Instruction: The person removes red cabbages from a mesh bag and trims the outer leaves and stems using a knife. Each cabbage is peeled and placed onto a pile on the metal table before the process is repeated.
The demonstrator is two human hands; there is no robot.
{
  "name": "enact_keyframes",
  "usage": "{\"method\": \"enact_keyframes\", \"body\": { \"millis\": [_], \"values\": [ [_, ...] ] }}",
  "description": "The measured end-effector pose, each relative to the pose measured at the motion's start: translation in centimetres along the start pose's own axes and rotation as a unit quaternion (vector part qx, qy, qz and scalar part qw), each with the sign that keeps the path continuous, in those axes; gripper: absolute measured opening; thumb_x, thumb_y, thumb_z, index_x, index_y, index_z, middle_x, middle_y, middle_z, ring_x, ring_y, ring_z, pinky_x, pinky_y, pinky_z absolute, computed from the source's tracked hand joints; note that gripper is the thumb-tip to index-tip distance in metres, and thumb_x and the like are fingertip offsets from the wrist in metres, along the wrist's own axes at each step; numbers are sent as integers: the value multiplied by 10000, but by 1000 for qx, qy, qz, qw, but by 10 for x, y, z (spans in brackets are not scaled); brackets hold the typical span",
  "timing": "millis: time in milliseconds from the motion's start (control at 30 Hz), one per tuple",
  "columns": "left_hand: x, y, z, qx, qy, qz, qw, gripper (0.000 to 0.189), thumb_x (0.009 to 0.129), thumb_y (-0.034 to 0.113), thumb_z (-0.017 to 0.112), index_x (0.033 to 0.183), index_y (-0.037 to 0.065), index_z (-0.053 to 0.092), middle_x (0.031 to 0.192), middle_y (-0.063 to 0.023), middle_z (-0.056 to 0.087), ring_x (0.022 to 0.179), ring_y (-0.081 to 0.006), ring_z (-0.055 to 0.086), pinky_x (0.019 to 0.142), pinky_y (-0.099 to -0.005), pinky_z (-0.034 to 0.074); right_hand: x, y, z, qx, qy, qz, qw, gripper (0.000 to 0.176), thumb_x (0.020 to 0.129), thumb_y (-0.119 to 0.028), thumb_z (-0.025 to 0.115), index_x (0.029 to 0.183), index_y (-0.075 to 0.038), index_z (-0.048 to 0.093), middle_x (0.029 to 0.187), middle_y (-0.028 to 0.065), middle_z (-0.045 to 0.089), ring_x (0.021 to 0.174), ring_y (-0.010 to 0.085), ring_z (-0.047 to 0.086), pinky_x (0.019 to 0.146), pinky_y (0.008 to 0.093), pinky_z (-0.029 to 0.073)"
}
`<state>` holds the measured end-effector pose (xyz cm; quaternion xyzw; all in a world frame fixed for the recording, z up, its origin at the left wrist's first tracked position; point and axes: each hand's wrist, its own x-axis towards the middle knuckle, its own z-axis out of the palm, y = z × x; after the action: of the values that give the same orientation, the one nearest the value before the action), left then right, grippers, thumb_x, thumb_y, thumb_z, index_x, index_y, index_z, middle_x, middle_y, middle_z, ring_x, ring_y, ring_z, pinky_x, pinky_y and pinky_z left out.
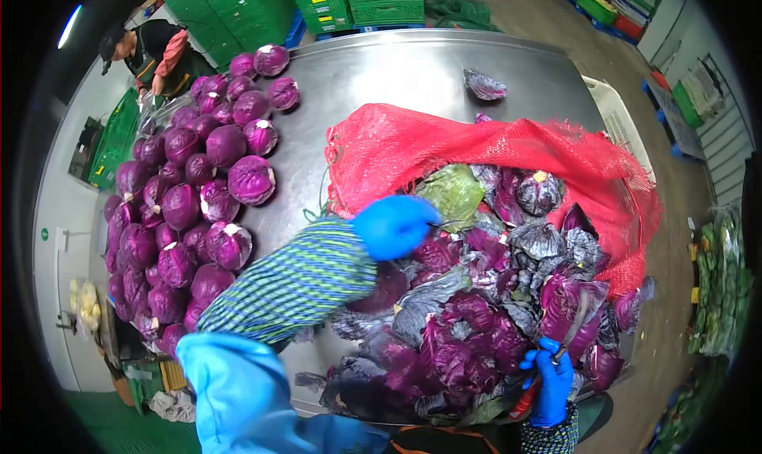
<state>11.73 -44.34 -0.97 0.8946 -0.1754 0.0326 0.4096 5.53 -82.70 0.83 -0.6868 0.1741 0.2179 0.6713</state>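
My left hand [397, 225], in a blue glove and smeared by motion, reaches over the leaf pile beside a green outer leaf [452, 196]; its fingers are too blurred to read. At lower right, my blue-gloved right hand [549, 382] is closed around a knife [577, 321], whose blade points up and away and whose red handle shows below the fist. Loose purple cabbage leaves [468, 335] lie heaped between and beneath both hands. Among them, near the red mesh sack [476, 140], sits a whole red cabbage [540, 192].
Many red cabbages [181, 206] are piled along the left of the steel table [317, 97]. A single leaf [484, 85] lies toward the far edge. Beyond the right edge is a white crate [617, 125]. A co-worker [155, 53] handles clear plastic at far left; green crates [385, 0] stand behind.
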Motion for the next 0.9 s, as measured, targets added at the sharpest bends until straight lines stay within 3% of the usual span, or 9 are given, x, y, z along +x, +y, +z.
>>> {"method": "enact_keyframes", "body": {
  "millis": [33, 100, 133, 200, 267, 400, 533, 667, 900],
  "values": [
    [23, -12, 13, 348, 4, 148, 926, 313, 752, 159, 615, 1059, 95, 610, 1043, -132, 611, 1050, -307, 553, 905, -397, 432, -2, -3, 5, -1, -4, 4, 1000, 248, 888, -97, 518, 1123, -17, 507, 865, 90, 626, 687, 149, 616, 459, 226, 448],
    [58, -90, -10, 512, 30, 69, 856, 348, 718, 272, 637, 1039, 139, 620, 1110, -123, 582, 1110, -300, 508, 938, -451, 383, -8, -2, -2, -38, -10, -14, 999, 244, 884, -86, 513, 1119, -18, 508, 856, 89, 623, 678, 139, 607, 451, 211, 440],
    [82, -134, -46, 517, -79, -266, 810, 337, 725, 298, 626, 1043, 188, 617, 1137, -105, 565, 1158, -294, 461, 958, -511, 316, -13, 1, -9, -79, -2, -25, 997, 241, 886, -88, 504, 1119, -25, 506, 849, 88, 617, 673, 135, 599, 441, 202, 433],
    [92, -78, -88, 501, -46, -465, 728, 345, 719, 245, 616, 1056, 168, 621, 1051, -80, 593, 1093, -259, 490, 899, -512, 316, -13, 11, -41, -65, 21, -26, 997, 259, 886, -77, 495, 1138, -23, 486, 849, 88, 617, 670, 132, 595, 446, 198, 434],
    [96, -117, -68, 552, 134, -220, 793, 383, 748, 289, 588, 1084, 104, 598, 987, -133, 604, 958, -313, 547, 878, -514, 357, -7, 9, -54, -45, 89, -5, 995, 244, 881, -77, 507, 1118, -20, 502, 849, 80, 618, 672, 122, 593, 451, 197, 434],
    [170, -1, 40, 261, -112, -31, 958, 495, 778, 275, 646, 1204, 64, 509, 1110, -147, 565, 1037, -342, 525, 865, -404, 431, 17, 1, -52, -17, 114, -8, 993, 234, 887, -75, 523, 1114, -19, 521, 869, 70, 630, 730, 122, 608, 509, 208, 445],
    [226, -22, 172, 32, 42, -194, 980, 955, 576, 379, 815, 1322, 21, 340, 1205, -244, 478, 1147, -338, 472, 993, -399, 371, 16, -3, -25, 16, 44, -13, 999, 233, 876, -26, 535, 1108, -8, 528, 908, 82, 634, 789, 137, 616, 566, 221, 482],
    [221, -24, 167, -430, 50, -241, 868, 847, 573, 230, 845, 1240, -14, 384, 1174, -131, 507, 1068, -222, 511, 912, -342, 442, 0, 1, -44, -40, 52, -26, 998, 262, 869, 1, 535, 1131, -5, 530, 907, 86, 628, 810, 123, 608, 604, 223, 495],
    [33, 144, 85, 46, -67, -7, 997, 878, 500, 322, 840, 1234, 59, 436, 1114, -165, 495, 900, -323, 527, 782, -423, 447, 13, -10, -69, 57, -2, -116, 992, 481, 828, 68, 445, 1275, -75, 342, 1107, 52, 515, 678, 79, 477, 564, 218, 435]
  ]
}}
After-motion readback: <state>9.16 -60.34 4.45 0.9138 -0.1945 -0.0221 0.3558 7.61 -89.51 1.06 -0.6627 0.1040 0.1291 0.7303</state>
